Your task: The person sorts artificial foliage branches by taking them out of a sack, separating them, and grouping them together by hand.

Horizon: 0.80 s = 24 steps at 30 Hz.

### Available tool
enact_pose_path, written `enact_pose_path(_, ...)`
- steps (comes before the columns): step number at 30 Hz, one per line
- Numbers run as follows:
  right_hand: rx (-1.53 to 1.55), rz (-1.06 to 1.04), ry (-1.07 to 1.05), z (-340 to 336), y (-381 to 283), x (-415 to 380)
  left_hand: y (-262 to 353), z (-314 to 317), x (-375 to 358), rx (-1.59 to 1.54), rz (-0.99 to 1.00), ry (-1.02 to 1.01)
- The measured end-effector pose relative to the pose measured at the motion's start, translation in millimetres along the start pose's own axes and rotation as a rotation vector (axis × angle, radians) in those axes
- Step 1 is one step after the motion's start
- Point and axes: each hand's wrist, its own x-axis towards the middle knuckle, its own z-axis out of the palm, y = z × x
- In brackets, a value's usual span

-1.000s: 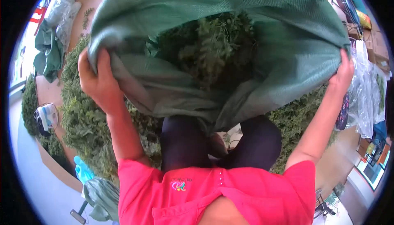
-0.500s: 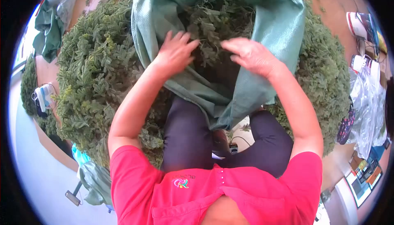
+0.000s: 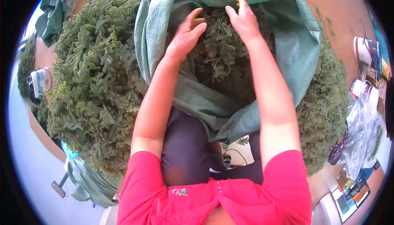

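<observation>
1. A bundle of fir-like sprigs (image 3: 219, 52) lies inside the mouth of a green woven sack (image 3: 297, 40), between the two hands, its long axis running roughly from the far rim toward the wearer.
2. The left hand (image 3: 188, 36) is at the bundle's left edge; the right hand (image 3: 244, 22) is by its far right end. Neither is clearly nearer (whether either touches the sprigs, I cannot tell).
3. Each grip is parted, thumb away from fingers, with nothing visibly held. The right fingertips overlap the sack's far inner wall; contact is unclear.
4. The sack gapes toward the wearer, darker greenery deeper within, its near edge drooping by the dark trousers (image 3: 186, 155).
5. Outside it, heaped greenery stands at left (image 3: 96, 85) and right (image 3: 324, 118), with clear plastic wrap (image 3: 361, 130) beyond the right heap.
</observation>
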Motion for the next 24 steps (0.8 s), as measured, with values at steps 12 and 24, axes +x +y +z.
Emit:
enact_pose_path(12,0.020,0.224,-0.784,-99,15,-123,-55,-40,-3,-0.025,-0.010,0.247)
enact_pose_path(24,0.134,-0.023,-0.436,-189,-56,-103,39,36,-65,-0.079,0.317,-0.274)
